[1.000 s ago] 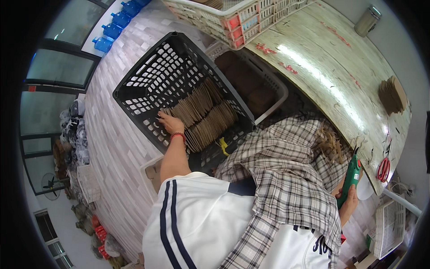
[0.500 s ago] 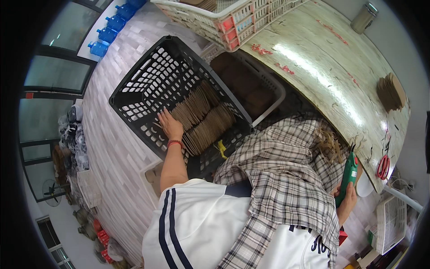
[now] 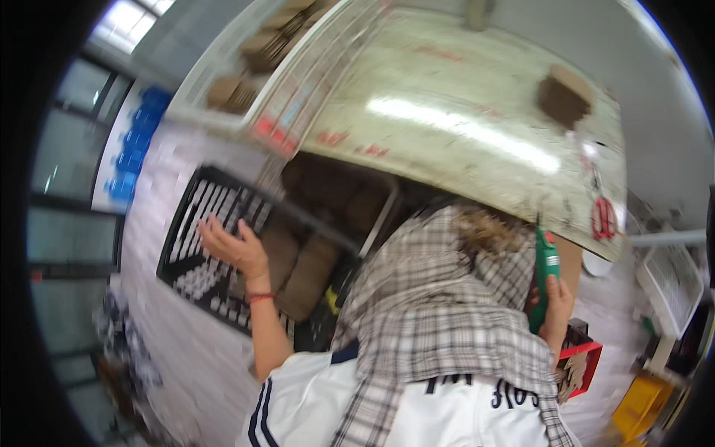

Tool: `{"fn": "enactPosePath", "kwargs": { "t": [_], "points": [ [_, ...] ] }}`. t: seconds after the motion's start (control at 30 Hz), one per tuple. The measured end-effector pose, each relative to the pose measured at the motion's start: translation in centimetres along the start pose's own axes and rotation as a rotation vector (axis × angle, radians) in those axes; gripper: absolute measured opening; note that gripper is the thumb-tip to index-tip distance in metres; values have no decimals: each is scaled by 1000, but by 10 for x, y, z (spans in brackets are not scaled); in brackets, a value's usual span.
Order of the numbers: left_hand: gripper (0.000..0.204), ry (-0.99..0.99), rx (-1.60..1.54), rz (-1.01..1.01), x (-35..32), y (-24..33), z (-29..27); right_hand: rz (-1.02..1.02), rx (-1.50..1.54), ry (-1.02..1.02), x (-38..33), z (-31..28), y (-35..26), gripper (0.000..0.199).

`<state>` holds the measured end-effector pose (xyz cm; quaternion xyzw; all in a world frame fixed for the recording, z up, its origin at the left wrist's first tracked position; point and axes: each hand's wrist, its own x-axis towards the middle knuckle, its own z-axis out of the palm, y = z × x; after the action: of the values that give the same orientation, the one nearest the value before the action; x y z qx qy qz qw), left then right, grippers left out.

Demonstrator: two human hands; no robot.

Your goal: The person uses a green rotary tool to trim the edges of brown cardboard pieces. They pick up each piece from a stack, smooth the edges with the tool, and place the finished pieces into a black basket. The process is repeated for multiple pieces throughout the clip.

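Note:
My left hand [image 3: 237, 249], fingers spread and holding nothing, is raised over the black plastic crate [image 3: 195, 223] at my left. Rows of thin brown flat pieces [image 3: 307, 279] stand packed inside that crate, blurred by motion. At the right, my right hand [image 3: 555, 304] grips a green handheld tool [image 3: 547, 272] with a slim dark tip pointing up toward the table edge. Beside this hand is a flat brown panel [image 3: 570, 261]; whether I touch it I cannot tell. Brown shreds [image 3: 488, 231] lie on the checked apron [image 3: 439, 320] over my lap.
The pale worktable [image 3: 454, 78] carries a stack of brown pieces [image 3: 566, 97] and red-handled scissors [image 3: 603, 217]. A white basket [image 3: 186, 104] with brown stacks stands at its left. A red box [image 3: 592, 369], a yellow crate [image 3: 640, 406] and blue water bottles [image 3: 134, 153] surround me.
My left hand has lifted off the brown pieces in the black crate, its fingers spreading. The view has turned toward the table. My right hand still holds the green tool.

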<state>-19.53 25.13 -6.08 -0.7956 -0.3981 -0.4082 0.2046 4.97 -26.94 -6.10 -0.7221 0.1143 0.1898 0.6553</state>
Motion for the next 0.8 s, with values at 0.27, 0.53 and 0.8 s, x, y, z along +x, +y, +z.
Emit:
{"fn": "enactPosePath", "kwargs": {
  "t": [0.27, 0.53, 0.8],
  "points": [
    [43, 19, -905, 436, 174, 342, 52, -73, -41, 35, 0, -5, -5, 31],
    [66, -503, -845, 742, 191, 690, 115, -69, -175, 153, 4, -22, 10, 32],
    [71, -1291, -872, 623, 157, 730, 145, -17, -157, 238, 13, -26, 5, 31]
  ]
}}
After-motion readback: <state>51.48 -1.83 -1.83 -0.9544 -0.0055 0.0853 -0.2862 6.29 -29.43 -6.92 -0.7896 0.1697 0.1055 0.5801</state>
